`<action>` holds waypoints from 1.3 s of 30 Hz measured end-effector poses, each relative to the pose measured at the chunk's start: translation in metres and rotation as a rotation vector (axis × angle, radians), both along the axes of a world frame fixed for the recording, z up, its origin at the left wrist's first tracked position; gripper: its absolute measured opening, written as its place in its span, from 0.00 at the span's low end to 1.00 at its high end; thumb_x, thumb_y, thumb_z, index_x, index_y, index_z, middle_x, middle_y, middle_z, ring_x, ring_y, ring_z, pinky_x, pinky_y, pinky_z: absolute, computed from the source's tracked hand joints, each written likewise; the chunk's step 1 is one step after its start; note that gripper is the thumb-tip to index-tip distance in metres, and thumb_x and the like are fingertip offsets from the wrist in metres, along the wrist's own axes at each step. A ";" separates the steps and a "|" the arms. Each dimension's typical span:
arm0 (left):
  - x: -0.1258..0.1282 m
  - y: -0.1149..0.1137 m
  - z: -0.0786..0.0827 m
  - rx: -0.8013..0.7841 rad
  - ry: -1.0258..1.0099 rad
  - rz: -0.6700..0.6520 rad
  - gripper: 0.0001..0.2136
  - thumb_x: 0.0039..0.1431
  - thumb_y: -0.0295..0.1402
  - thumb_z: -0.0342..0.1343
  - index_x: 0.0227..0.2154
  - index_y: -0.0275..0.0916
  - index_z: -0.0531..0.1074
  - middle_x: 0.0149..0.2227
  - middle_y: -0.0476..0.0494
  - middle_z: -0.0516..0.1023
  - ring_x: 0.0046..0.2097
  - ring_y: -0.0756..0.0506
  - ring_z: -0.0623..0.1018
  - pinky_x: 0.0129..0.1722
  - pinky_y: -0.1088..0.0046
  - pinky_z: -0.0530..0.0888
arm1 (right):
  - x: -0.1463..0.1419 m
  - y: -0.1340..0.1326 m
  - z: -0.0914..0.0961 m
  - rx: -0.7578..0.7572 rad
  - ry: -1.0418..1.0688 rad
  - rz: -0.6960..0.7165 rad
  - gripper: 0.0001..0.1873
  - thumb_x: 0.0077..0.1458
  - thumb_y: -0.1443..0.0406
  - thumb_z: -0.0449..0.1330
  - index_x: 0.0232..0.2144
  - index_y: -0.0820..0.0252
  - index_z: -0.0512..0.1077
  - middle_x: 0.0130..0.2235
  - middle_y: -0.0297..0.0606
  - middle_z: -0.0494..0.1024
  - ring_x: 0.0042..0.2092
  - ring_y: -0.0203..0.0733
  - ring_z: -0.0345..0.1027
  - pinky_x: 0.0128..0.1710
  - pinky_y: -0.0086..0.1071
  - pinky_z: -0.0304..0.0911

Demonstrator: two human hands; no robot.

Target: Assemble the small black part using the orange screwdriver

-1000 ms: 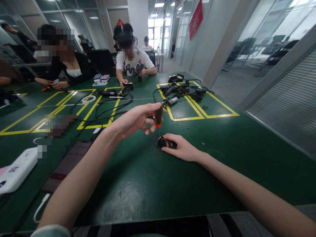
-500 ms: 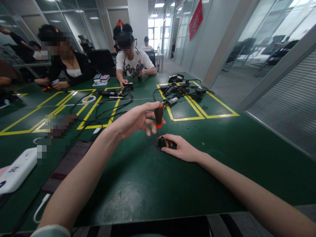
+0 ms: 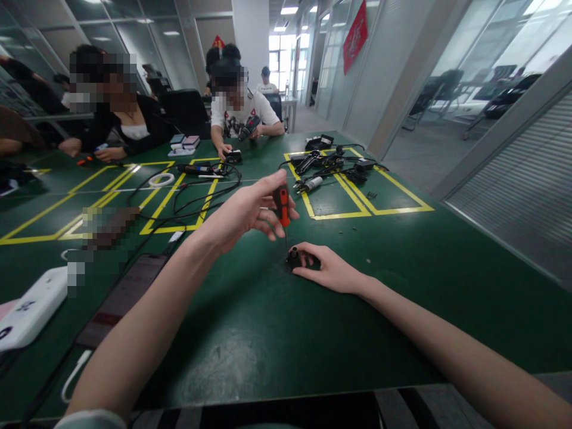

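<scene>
My left hand (image 3: 243,215) is closed round a screwdriver (image 3: 282,207) with an orange and black handle, held upright with its thin shaft pointing down. Its tip hovers just above a small black part (image 3: 293,259) lying on the green table (image 3: 250,333). My right hand (image 3: 328,269) lies on the table with its fingers pinched round that black part, holding it still.
Black cables (image 3: 196,190) cross the yellow-taped squares at left. A heap of black tools and chargers (image 3: 330,162) lies at the back right. A white device (image 3: 31,307) and a dark phone (image 3: 120,298) lie at the near left. Two people sit at the far side.
My left hand has lifted the screwdriver slightly and tilted it, so its tip has come off the black part. My right hand has stayed put.
</scene>
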State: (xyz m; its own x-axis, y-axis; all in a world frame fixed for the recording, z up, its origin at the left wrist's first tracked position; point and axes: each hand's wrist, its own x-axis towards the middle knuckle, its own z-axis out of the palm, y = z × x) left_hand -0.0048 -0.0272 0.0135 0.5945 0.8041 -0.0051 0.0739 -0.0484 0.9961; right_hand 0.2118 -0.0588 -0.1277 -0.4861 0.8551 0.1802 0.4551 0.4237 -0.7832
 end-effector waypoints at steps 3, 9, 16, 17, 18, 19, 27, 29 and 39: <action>0.001 -0.014 0.013 0.104 -0.036 0.074 0.30 0.64 0.61 0.47 0.29 0.35 0.74 0.33 0.40 0.79 0.26 0.49 0.77 0.26 0.73 0.74 | 0.000 0.000 0.002 -0.023 0.002 -0.001 0.16 0.59 0.59 0.64 0.47 0.60 0.74 0.35 0.35 0.76 0.33 0.39 0.66 0.35 0.33 0.64; 0.006 -0.010 0.002 0.400 0.005 0.253 0.26 0.65 0.56 0.50 0.27 0.36 0.73 0.29 0.43 0.76 0.27 0.48 0.76 0.26 0.72 0.70 | 0.009 0.001 0.010 -0.036 0.023 -0.017 0.14 0.58 0.59 0.64 0.43 0.60 0.77 0.34 0.36 0.77 0.35 0.42 0.67 0.37 0.35 0.65; 0.014 0.028 -0.086 0.964 0.632 0.466 0.11 0.64 0.36 0.51 0.29 0.38 0.72 0.34 0.43 0.78 0.32 0.47 0.73 0.31 0.70 0.63 | 0.033 0.013 0.024 -0.098 0.037 -0.150 0.17 0.58 0.58 0.57 0.42 0.60 0.80 0.36 0.38 0.80 0.37 0.45 0.70 0.39 0.36 0.63; 0.014 0.030 -0.098 0.985 0.707 0.414 0.10 0.64 0.35 0.50 0.30 0.38 0.72 0.35 0.42 0.79 0.33 0.46 0.74 0.31 0.69 0.63 | 0.036 0.015 0.025 -0.089 0.037 -0.181 0.17 0.57 0.58 0.56 0.42 0.60 0.79 0.37 0.38 0.80 0.38 0.45 0.70 0.39 0.36 0.63; 0.014 0.031 -0.109 1.016 0.788 0.333 0.09 0.63 0.35 0.51 0.30 0.38 0.73 0.36 0.42 0.79 0.35 0.45 0.75 0.31 0.69 0.64 | 0.038 0.016 0.025 -0.077 0.036 -0.213 0.17 0.56 0.59 0.56 0.43 0.60 0.79 0.36 0.37 0.79 0.37 0.45 0.69 0.38 0.36 0.62; 0.014 0.031 -0.118 1.047 0.864 0.235 0.09 0.63 0.36 0.51 0.31 0.38 0.73 0.37 0.41 0.79 0.36 0.44 0.76 0.31 0.69 0.64 | 0.040 0.017 0.026 -0.067 0.036 -0.242 0.17 0.54 0.60 0.56 0.43 0.59 0.78 0.33 0.35 0.77 0.35 0.43 0.68 0.37 0.36 0.61; 0.008 0.032 -0.135 1.075 0.913 0.111 0.08 0.58 0.33 0.53 0.37 0.38 0.75 0.41 0.39 0.79 0.41 0.40 0.79 0.32 0.66 0.67 | 0.041 0.018 0.027 -0.072 0.040 -0.300 0.09 0.51 0.59 0.56 0.30 0.57 0.73 0.25 0.31 0.71 0.30 0.41 0.64 0.33 0.34 0.58; 0.008 0.031 -0.132 1.079 0.916 0.107 0.11 0.58 0.33 0.53 0.41 0.36 0.76 0.42 0.38 0.80 0.42 0.39 0.79 0.35 0.65 0.69 | 0.038 0.017 0.027 -0.085 0.035 -0.285 0.11 0.51 0.59 0.56 0.29 0.58 0.75 0.29 0.35 0.76 0.33 0.42 0.67 0.36 0.35 0.61; 0.021 0.022 -0.139 1.161 0.596 -0.162 0.15 0.65 0.38 0.56 0.47 0.36 0.79 0.43 0.38 0.83 0.46 0.39 0.76 0.46 0.62 0.69 | 0.027 0.015 0.021 -0.174 0.077 -0.261 0.13 0.51 0.59 0.54 0.28 0.58 0.77 0.27 0.33 0.75 0.30 0.40 0.66 0.33 0.34 0.62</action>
